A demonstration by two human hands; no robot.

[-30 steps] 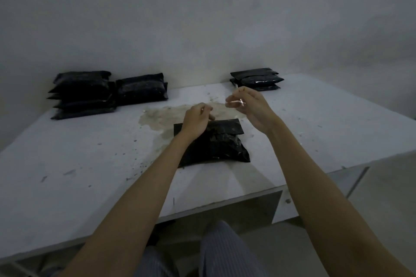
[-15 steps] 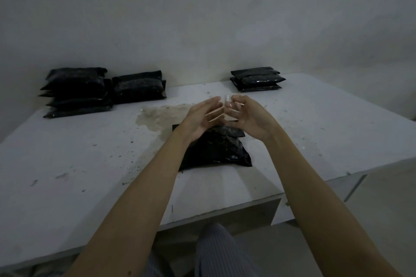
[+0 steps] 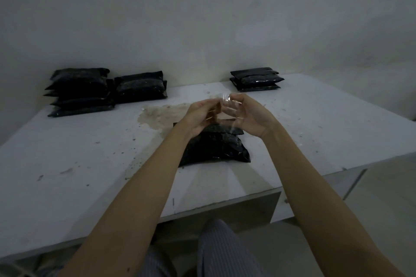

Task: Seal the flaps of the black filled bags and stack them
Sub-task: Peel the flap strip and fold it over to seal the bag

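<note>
Both hands hover above the black filled bag, which lies near the counter's front edge. The left hand and right hand pinch a clear strip between them — probably tape, in the dim light. Stacked bags sit far left — a smaller stack far right.

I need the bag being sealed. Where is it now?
In the head view, the black bag lies mid-table, near the front edge, below both raised hands and beside the stain.
</note>
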